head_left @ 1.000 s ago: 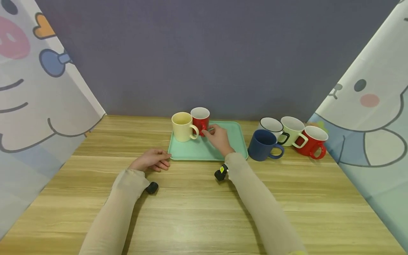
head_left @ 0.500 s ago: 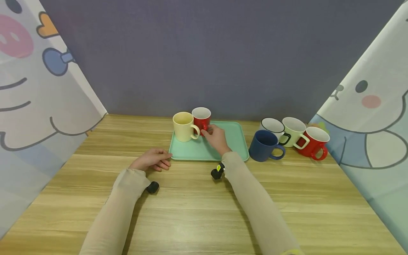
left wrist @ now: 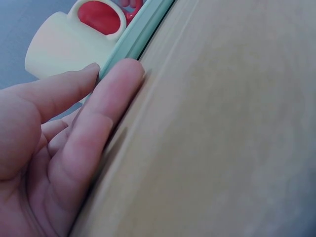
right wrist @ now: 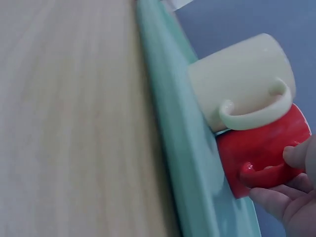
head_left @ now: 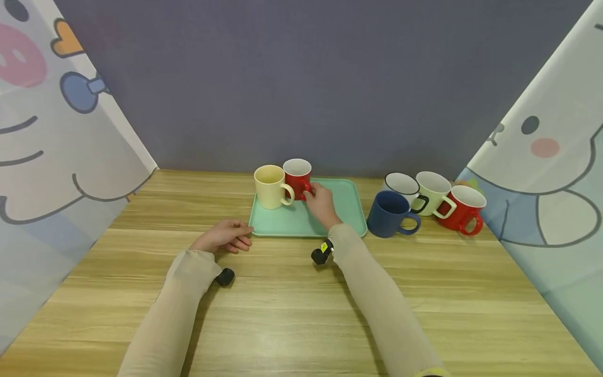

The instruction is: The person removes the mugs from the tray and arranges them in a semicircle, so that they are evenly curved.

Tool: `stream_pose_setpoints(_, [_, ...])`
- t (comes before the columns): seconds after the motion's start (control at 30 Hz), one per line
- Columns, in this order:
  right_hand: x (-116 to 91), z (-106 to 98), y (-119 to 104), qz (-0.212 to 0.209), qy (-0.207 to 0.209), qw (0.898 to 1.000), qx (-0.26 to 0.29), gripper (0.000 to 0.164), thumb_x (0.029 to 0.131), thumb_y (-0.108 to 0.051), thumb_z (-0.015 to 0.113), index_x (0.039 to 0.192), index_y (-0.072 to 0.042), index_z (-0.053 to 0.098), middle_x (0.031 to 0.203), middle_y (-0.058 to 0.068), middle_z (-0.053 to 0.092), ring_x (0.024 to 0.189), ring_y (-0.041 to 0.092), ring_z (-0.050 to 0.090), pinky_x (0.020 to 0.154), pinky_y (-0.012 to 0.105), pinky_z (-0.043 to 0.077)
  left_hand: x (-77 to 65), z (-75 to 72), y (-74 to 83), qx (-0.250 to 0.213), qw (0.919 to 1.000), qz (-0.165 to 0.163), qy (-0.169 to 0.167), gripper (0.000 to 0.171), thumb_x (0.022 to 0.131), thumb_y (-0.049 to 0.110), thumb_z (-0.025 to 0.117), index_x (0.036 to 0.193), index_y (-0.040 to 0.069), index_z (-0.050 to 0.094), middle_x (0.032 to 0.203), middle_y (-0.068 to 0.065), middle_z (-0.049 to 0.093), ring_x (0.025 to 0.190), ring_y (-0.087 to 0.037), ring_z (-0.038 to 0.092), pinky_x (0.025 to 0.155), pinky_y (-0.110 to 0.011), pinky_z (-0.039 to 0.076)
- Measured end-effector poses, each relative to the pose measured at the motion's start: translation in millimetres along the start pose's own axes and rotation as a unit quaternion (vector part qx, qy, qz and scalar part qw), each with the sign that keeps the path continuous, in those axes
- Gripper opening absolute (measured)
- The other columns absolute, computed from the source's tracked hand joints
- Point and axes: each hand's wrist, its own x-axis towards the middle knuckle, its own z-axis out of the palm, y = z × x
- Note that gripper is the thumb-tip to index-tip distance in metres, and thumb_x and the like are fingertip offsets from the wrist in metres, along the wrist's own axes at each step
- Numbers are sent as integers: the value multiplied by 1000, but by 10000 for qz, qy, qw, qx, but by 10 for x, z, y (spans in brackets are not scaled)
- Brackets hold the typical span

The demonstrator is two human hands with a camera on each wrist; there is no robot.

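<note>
A mint-green tray [head_left: 287, 226] bears a pale yellow mug [head_left: 270, 189] at its back left and a red mug [head_left: 296, 184] with a white inside just beside it. My right hand [head_left: 322, 203] grips the red mug's handle between thumb and fingers, as the right wrist view shows with the handle [right wrist: 269, 175]. Both mugs stand upright, close together. At the tray's front left corner my left hand [head_left: 223, 235] holds the edge, its thumb on the rim and its index finger along the outer side in the left wrist view, where the pale yellow mug [left wrist: 69, 47] rises just beyond.
Right of the tray a dark blue mug [head_left: 387, 215] stands close to its edge. Behind and beside it are a white mug with a black rim [head_left: 397, 195], a pale green mug [head_left: 426, 201] and another red mug [head_left: 453, 212]. A grey wall [head_left: 301, 89] closes the back.
The red mug has turned a little on the tray, its handle swinging from the front toward the right with my right hand. My left hand has stayed at the tray corner.
</note>
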Motion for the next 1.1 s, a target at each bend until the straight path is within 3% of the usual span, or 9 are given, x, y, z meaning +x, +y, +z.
stream_pose_setpoints(0.23, [5, -89, 51, 190, 170, 9997, 40, 21, 94, 2, 61, 112, 8, 68, 107, 21, 72, 98, 32, 66, 85, 40, 53, -17, -10, -4, -41, 10000, -19, 26, 31, 103, 32, 58, 111, 2, 60, 87, -2, 71, 76, -13, 71, 66, -29, 56])
stream_pose_setpoints(0.87, [-64, -393, 127, 524, 294, 9981, 163, 18, 95, -2, 65, 108, 10, 69, 104, 23, 71, 96, 33, 67, 82, 41, 53, 49, -1, -1, -66, 10000, 1, -61, 33, 103, 32, 58, 114, 1, 59, 88, -3, 71, 77, -13, 71, 65, -28, 56])
stream_pose_setpoints(1.1, [-94, -555, 52, 782, 212, 9942, 708, 22, 96, 1, 62, 113, 14, 65, 106, 27, 70, 95, 35, 68, 80, 35, 56, 7, 3, 8, -60, 10000, -28, -44, 32, 103, 31, 58, 115, 1, 58, 87, -2, 71, 76, -12, 71, 65, -27, 56])
